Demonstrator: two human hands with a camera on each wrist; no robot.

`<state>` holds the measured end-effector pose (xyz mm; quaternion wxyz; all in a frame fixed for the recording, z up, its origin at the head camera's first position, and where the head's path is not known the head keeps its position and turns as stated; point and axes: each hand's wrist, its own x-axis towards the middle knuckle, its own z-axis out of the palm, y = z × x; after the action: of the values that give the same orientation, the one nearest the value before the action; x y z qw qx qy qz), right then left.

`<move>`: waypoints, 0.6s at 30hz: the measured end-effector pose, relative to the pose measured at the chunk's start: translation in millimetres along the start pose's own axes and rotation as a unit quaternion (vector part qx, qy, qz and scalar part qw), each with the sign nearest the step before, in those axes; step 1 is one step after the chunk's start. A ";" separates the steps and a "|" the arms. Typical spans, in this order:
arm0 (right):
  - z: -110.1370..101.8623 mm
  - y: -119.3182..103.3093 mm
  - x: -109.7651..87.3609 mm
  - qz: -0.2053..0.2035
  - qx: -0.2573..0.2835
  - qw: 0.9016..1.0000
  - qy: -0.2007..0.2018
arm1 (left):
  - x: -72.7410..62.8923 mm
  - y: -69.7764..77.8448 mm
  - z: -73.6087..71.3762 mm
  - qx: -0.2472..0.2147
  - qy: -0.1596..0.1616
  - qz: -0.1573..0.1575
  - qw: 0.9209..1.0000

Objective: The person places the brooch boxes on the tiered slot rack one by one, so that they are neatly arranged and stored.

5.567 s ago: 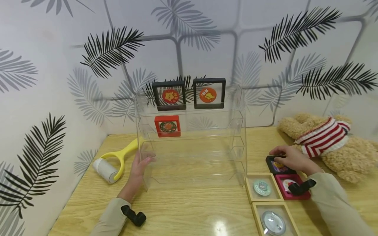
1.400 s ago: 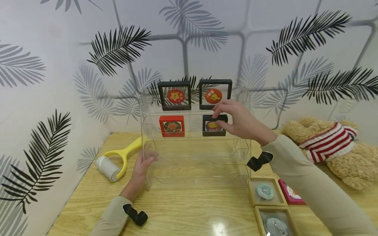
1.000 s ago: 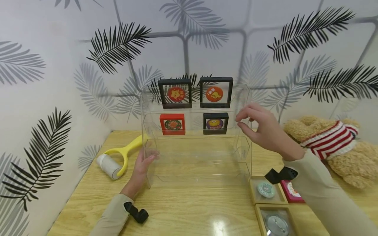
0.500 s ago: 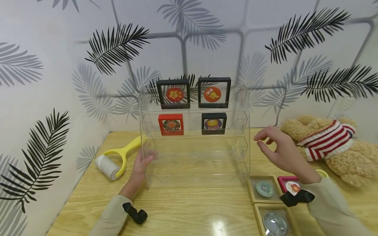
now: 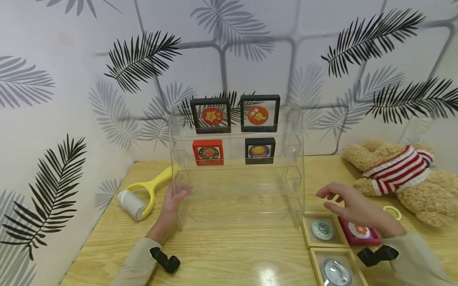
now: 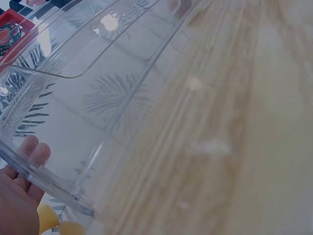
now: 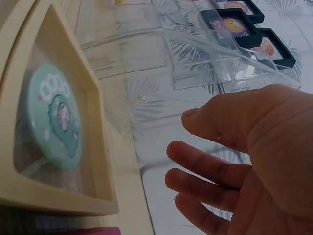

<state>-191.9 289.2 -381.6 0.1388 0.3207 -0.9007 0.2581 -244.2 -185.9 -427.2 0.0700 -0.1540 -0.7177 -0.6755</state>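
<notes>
A: State of the left hand [image 5: 172, 200]?
B: It grips the left side panel of the clear rack [image 5: 237, 216], the thumb at the near edge. The rack stands upright on the wooden table [image 5: 229, 254].
A: And the right hand [image 5: 354, 204]?
B: It holds nothing. The fingers are loosely bent, with a fairly wide gap to the thumb. It is right of the rack, near the pink frame [image 5: 359, 231] and the green-badge frame [image 5: 323, 230]. The wrist view shows it apart from the latter.
A: Contents of the rack?
B: Top tier: the star-badge frame [image 5: 212, 116] at left, the thumb-badge frame [image 5: 259, 114] at right, both black. Next tier down: the red frame [image 5: 208, 153] at left, the small black frame [image 5: 260, 151] at right.
A: Remaining frames?
B: Three, lying on the table. The silver-badge frame [image 5: 336, 272] is on the near side of the green-badge one; both are pale wood. The pink one adjoins on the right.
A: Other items?
B: A yellow-handled roller [image 5: 132, 204] left of the rack; a plush toy [image 5: 384, 171] at far right, in red-and-white stripes.
</notes>
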 end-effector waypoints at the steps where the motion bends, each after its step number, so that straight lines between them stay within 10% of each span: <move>1: 0.7 2.5 -2.5 0.007 0.000 1.000 -0.012 | 0.1 0.0 0.0 0.001 0.000 -0.002 1.000; 18: 16.3 28.2 -13.8 0.059 0.038 0.986 -0.148 | -1.3 -1.6 -1.1 0.011 -0.006 -0.008 1.000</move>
<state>-201.2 305.8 -411.5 -0.0240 0.3069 -0.9181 0.2498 -243.6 -187.2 -429.0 0.0623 -0.1518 -0.7264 -0.6674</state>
